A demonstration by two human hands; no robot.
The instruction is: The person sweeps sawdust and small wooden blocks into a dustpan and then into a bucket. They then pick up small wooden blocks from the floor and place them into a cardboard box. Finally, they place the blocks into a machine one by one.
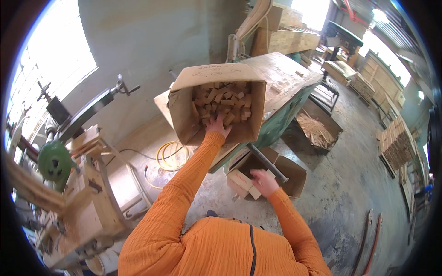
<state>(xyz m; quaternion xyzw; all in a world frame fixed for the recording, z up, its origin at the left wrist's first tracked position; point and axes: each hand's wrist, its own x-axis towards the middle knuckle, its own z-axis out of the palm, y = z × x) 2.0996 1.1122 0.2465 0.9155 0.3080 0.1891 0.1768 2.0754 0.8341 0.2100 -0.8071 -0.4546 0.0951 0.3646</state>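
Note:
A cardboard box point(184, 117) lies tipped with its mouth toward me on the end of a green-sided machine table, heaped with small wooden blocks point(228, 97). Inside it my left hand point(218, 126) rests on the nearest blocks, fingers spread, gripping none that I can see. Lower and to the right stands a second cardboard box point(292, 177), its flaps open. Over its near left side is my right hand point(264, 182), with fingers partly bent and apart; no block shows clearly in them. Much of the lower box's inside is dark.
A metal bar point(267, 162) juts from the machine table point(283, 73) over the lower box. Wood scraps fill a dark bin point(316, 129) to the right. A coiled yellow hose point(170, 156) lies on the floor at left, near a green machine point(55, 161). Stacked boards point(397, 143) stand far right.

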